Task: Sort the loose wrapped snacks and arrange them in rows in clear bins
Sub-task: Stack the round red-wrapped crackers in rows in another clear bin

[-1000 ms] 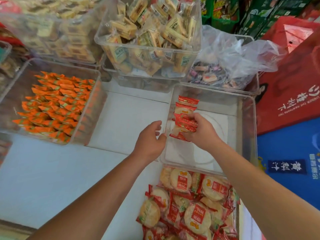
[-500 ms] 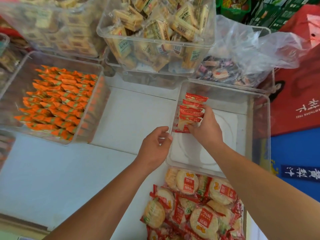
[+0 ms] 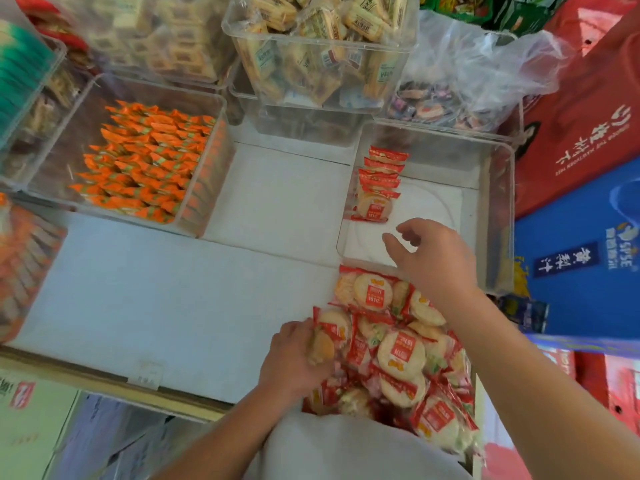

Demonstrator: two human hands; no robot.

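Note:
A clear bin [image 3: 498, 216] stands at the right on the white shelf. A short row of red-wrapped round rice crackers [image 3: 379, 183] leans along its left wall. In front of the bin lies a loose pile of the same crackers [image 3: 398, 351]. My left hand [image 3: 294, 358] grips one cracker packet at the pile's left edge. My right hand [image 3: 433, 258] hovers over the bin's near rim with fingers spread and holds nothing.
A clear bin of orange-wrapped snacks [image 3: 145, 161] sits at the left. Stacked bins of yellow-wrapped biscuits [image 3: 322, 46] stand behind. A plastic bag of mixed candies [image 3: 450, 98] lies behind the right bin. Red and blue cartons [image 3: 588, 150] close the right side.
My right hand let go of the cracker row and pulled back toward the pile. My left hand left the bin's corner and took hold of a packet in the pile.

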